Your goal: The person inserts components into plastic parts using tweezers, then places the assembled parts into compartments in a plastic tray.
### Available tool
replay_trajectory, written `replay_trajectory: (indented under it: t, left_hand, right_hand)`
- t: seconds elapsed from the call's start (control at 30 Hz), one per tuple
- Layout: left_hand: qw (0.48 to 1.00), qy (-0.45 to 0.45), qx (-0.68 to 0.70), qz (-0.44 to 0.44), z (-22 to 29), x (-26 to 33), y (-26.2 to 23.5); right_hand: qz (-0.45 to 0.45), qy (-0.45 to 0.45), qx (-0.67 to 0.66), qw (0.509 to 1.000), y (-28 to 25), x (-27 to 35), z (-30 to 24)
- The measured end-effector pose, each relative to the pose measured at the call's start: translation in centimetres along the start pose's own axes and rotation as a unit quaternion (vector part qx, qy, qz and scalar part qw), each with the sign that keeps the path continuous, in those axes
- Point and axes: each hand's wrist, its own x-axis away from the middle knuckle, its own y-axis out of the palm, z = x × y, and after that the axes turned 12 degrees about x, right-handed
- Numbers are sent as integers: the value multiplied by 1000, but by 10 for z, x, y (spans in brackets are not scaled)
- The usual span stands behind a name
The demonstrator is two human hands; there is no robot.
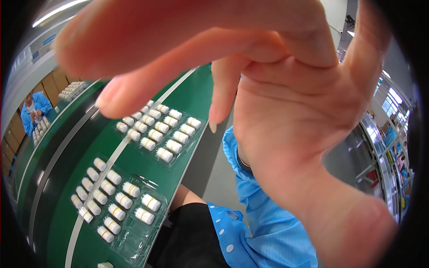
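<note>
My right hand (290,98) is very close to the head view, palm showing, with its fingers apart and curled and nothing in them. It covers much of the upper and right part of the picture. A blue sleeve (268,219) and a dark band are at its wrist. Beyond the fingers, a clear plastic tray (134,243) on the green work surface holds several white bottles with yellow bands. Some of its hollows are bare, and thin, pointed pale items (147,182) lie on it. A farther clear tray (172,158) holds more such bottles. My left hand is not seen.
The green table (196,96) has a white line along it and a dark strip (53,147) to its left. Across it, a person in a blue coat (40,105) stands by more bottle trays. Another work line (375,147) runs at the far right.
</note>
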Motion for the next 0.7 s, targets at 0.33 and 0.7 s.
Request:
replay_trajectory:
  t: [0.33, 0.7]
  left_hand:
    - [997, -13, 22, -71, -5, -5, 10]
    - [999, 16, 14, -39, -47, -30, -20]
  right_hand:
    - [-48, 19, 14, 999, 1, 4, -11]
    - [-265, 373, -107, 883, 20, 162, 68]
